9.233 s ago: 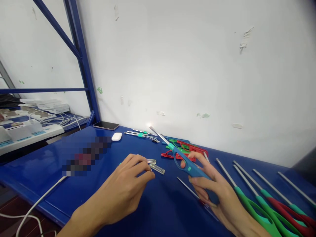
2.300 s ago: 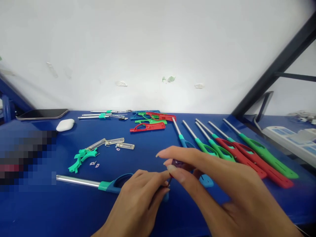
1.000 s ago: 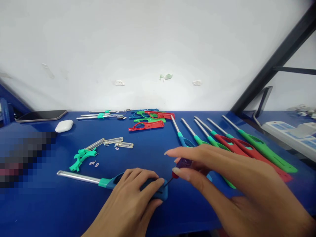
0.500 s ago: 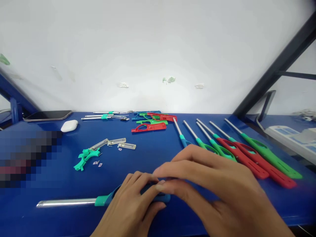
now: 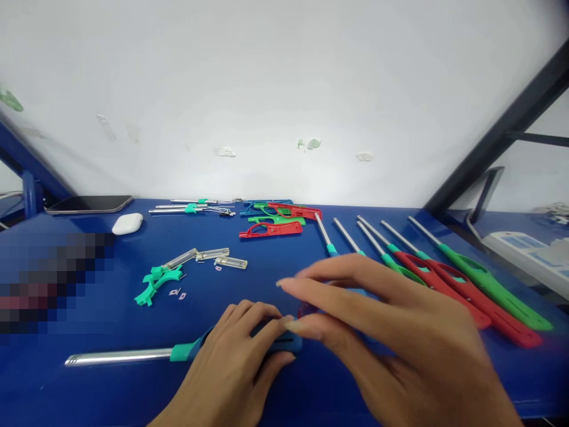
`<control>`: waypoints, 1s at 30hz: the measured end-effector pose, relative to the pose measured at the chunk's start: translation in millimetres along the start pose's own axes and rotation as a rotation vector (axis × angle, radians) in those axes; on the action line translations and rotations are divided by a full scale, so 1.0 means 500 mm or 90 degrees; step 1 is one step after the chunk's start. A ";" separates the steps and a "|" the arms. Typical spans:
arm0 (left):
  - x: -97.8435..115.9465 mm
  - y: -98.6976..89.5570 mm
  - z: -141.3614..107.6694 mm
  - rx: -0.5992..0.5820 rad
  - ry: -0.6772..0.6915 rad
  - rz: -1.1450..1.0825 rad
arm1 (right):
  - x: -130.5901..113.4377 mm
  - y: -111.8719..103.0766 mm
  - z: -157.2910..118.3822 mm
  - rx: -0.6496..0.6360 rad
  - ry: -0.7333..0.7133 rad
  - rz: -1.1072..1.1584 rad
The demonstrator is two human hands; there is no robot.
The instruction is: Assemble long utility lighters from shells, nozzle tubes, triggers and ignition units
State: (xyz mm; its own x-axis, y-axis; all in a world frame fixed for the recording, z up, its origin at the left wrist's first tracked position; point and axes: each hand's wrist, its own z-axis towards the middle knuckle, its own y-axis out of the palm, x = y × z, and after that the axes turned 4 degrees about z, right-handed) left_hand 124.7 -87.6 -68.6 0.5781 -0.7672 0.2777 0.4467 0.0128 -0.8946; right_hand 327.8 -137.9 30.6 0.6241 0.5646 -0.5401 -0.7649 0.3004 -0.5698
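A long utility lighter (image 5: 191, 351) with a blue handle, teal collar and silver tube lies sideways on the blue table. My left hand (image 5: 237, 359) is wrapped over its handle, hiding most of it; the handle's blue end shows past the fingers. Just right of that end, my right hand (image 5: 391, 338) hovers with fingers curved and tips apart. A small dark reddish patch shows between those fingertips, too blurred to make out. Teal clip pieces (image 5: 153, 290), clear plastic fuel tanks (image 5: 212, 255) and tiny pale bits (image 5: 178, 295) lie beyond my left hand.
Several utility lighters (image 5: 466, 284) with red, green and blue handles lie slanted at the right. Red, green and blue handle shells (image 5: 275, 228) and metal tubes (image 5: 191, 209) are by the wall. A phone (image 5: 89, 204) and a white earbud case (image 5: 127, 224) sit at the back left.
My right hand's upper fingertips have lifted off my left hand, opening a gap above the thumb. My left hand stays on the blue lighter. The view has shifted slightly.
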 end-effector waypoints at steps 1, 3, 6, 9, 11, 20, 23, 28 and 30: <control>0.000 0.000 0.001 0.003 0.000 0.002 | 0.002 0.002 0.002 -0.002 -0.021 0.012; 0.000 0.000 0.003 0.009 0.008 0.004 | 0.007 0.003 0.007 -0.011 -0.052 0.045; 0.001 0.001 0.005 0.025 0.022 0.000 | 0.012 0.002 0.015 0.011 -0.044 0.045; 0.002 0.002 0.006 0.021 0.014 -0.006 | 0.017 0.001 0.016 0.027 -0.035 0.000; 0.002 0.001 0.005 0.008 0.007 -0.010 | 0.018 0.002 0.014 -0.005 -0.035 0.010; 0.004 0.002 0.000 0.015 0.013 0.007 | 0.021 0.001 0.013 0.007 0.003 0.008; 0.005 0.002 0.004 0.008 0.001 0.002 | 0.023 0.000 0.013 -0.017 -0.029 0.020; 0.005 0.002 0.011 0.015 0.013 -0.008 | 0.016 0.002 0.020 0.003 -0.025 0.047; 0.005 0.002 0.012 0.017 0.012 -0.004 | 0.012 0.001 0.022 0.032 -0.031 0.008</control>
State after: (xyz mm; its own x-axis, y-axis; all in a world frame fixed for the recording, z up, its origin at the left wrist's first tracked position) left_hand 130.5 -85.8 -66.7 0.5621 -0.7794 0.2768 0.4692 0.0248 -0.8828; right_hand 329.5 -125.8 33.7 0.6064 0.6049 -0.5161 -0.7809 0.3306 -0.5300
